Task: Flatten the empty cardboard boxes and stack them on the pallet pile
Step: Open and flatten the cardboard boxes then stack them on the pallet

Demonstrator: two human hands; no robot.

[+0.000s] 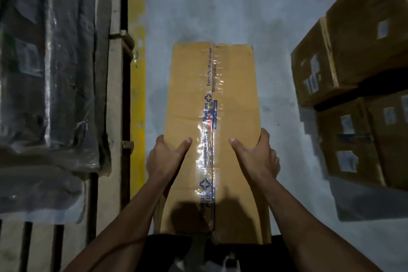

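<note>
A long brown cardboard box with printed clear tape down its middle seam is held out in front of me above the grey floor. My left hand grips its left edge, thumb lying on the top face and fingers hidden underneath. My right hand grips the right edge the same way, thumb on top. The box's near end reaches down to my body.
On the left a wooden pallet carries dark bundles wrapped in plastic film, beside a yellow floor line. On the right stand stacked brown cartons with white labels. Bare concrete floor lies ahead between them.
</note>
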